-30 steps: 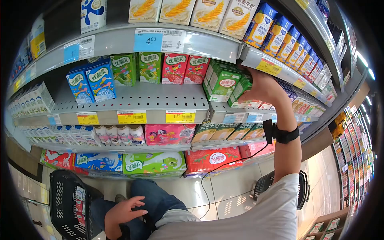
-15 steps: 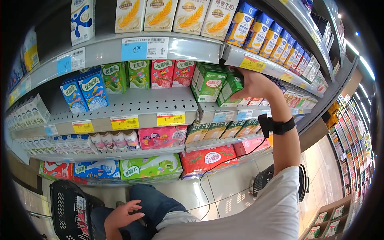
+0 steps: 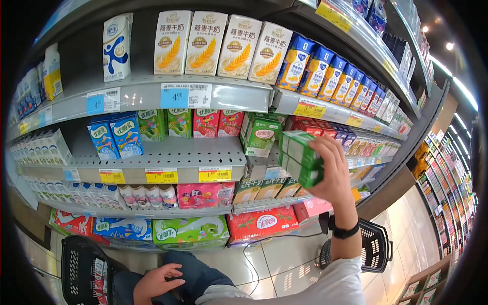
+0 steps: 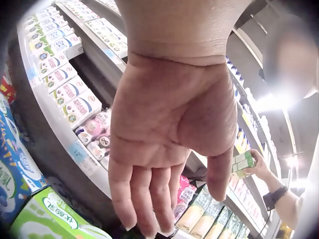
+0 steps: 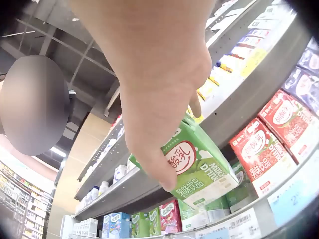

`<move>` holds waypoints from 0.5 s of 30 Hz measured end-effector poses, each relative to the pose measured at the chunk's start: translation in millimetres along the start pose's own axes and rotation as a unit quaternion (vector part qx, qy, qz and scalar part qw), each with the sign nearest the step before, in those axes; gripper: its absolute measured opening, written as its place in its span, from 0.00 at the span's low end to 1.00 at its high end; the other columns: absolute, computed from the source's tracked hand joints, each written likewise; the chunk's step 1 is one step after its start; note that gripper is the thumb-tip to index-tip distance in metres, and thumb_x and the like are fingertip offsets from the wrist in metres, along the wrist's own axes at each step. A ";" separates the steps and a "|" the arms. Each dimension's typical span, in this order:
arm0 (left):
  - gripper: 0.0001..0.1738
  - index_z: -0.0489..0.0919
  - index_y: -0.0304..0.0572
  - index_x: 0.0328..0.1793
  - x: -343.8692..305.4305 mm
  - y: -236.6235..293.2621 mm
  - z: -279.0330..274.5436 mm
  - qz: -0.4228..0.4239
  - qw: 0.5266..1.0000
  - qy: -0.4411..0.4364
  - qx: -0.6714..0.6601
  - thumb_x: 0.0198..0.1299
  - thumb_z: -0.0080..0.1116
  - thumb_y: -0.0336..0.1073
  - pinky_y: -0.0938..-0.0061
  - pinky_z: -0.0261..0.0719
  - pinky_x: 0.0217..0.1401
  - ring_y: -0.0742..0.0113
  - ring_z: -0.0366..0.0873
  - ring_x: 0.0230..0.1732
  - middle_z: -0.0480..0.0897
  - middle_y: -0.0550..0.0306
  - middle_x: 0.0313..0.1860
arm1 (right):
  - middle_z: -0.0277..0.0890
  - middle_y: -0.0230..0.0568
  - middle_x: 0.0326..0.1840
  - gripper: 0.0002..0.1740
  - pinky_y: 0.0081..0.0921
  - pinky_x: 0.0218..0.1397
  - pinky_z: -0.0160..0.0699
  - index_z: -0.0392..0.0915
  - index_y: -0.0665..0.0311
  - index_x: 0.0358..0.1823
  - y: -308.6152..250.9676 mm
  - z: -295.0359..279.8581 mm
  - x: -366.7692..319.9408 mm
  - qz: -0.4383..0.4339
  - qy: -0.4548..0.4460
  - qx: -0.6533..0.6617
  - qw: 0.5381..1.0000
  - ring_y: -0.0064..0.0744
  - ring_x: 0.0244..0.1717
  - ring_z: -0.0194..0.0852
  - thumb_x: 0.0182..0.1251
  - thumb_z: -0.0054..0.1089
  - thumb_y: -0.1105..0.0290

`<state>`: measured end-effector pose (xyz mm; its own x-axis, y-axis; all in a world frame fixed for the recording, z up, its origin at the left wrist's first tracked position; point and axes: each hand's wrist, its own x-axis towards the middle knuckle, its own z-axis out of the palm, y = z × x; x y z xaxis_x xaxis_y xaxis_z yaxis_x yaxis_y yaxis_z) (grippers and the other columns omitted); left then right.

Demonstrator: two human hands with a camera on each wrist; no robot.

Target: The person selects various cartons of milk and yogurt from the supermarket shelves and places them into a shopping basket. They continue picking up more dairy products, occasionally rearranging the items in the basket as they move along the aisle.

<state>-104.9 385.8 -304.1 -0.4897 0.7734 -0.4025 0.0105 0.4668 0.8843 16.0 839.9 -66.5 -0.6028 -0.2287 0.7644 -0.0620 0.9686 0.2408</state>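
Note:
The right hand (image 3: 333, 170) grips a green-and-white milk drink carton pack (image 3: 300, 155), held tilted in front of the middle shelf. In the right wrist view the thumb of the right hand (image 5: 159, 114) lies across the front of the green pack (image 5: 199, 167). A similar green pack (image 3: 259, 138) stands on the shelf to its left. The left hand (image 3: 158, 281) hangs low over the person's legs, holding nothing; in the left wrist view the left hand (image 4: 169, 134) shows its palm with relaxed fingers.
A black basket (image 3: 76, 269) with red-and-white packs inside is at the lower left, and another black basket (image 3: 373, 244) on the floor at the right. Oat milk cartons (image 3: 173, 43) line the upper shelf (image 3: 244, 96). A cable (image 3: 249, 259) crosses the floor.
The right hand has drawn the green pack off the middle shelf, out and down toward the person. The head view has shifted, showing more of the upper shelf. The left hand stays low.

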 end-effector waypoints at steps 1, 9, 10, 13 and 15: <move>0.39 0.70 0.38 0.72 1.6 5.5 1.4 0.005 1.000 0.016 0.013 0.58 0.74 0.43 0.68 0.81 0.56 0.61 0.82 0.58 0.84 0.45 0.58 | 0.75 0.48 0.58 0.43 0.49 0.68 0.71 0.70 0.63 0.60 -6.6 -4.1 -5.3 -0.002 0.003 0.000 1.000 0.57 0.63 0.71 0.33 0.76 0.74; 0.50 0.68 0.32 0.71 13.0 76.3 30.0 0.267 0.940 0.208 0.034 0.42 0.83 0.41 0.63 0.79 0.59 0.54 0.77 0.64 0.76 0.40 0.66 | 0.76 0.46 0.56 0.43 0.51 0.63 0.73 0.70 0.64 0.61 -76.9 -35.4 -14.8 -0.005 -0.038 0.219 0.975 0.52 0.59 0.75 0.36 0.77 0.73; 0.57 0.66 0.32 0.72 10.7 87.8 34.0 0.315 0.910 0.245 0.112 0.36 0.87 0.43 0.60 0.77 0.63 0.50 0.73 0.68 0.71 0.38 0.71 | 0.75 0.47 0.56 0.42 0.50 0.63 0.73 0.70 0.64 0.61 -87.6 -25.4 -14.2 -0.017 -0.074 0.288 0.955 0.52 0.59 0.74 0.37 0.76 0.73; 0.68 0.59 0.31 0.75 2.6 116.0 55.0 0.365 0.847 0.304 0.237 0.29 0.89 0.48 0.53 0.70 0.70 0.42 0.66 0.73 0.62 0.32 0.76 | 0.73 0.51 0.58 0.43 0.44 0.65 0.72 0.67 0.67 0.63 -131.5 6.1 -11.4 -0.038 -0.152 0.442 0.883 0.55 0.61 0.71 0.40 0.75 0.71; 0.71 0.53 0.30 0.77 9.6 113.8 66.2 0.380 0.839 0.302 0.244 0.31 0.88 0.49 0.50 0.64 0.74 0.38 0.63 0.75 0.62 0.29 0.74 | 0.72 0.52 0.58 0.43 0.45 0.64 0.73 0.66 0.68 0.64 -157.1 25.7 -14.1 -0.045 -0.187 0.477 0.858 0.56 0.60 0.71 0.43 0.75 0.71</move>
<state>-50.7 474.8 -223.1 -0.5314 0.6375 0.5579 0.8039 0.1718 0.5695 13.7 693.5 -130.5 -0.7635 -0.4311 0.4808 -0.6364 0.6289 -0.4467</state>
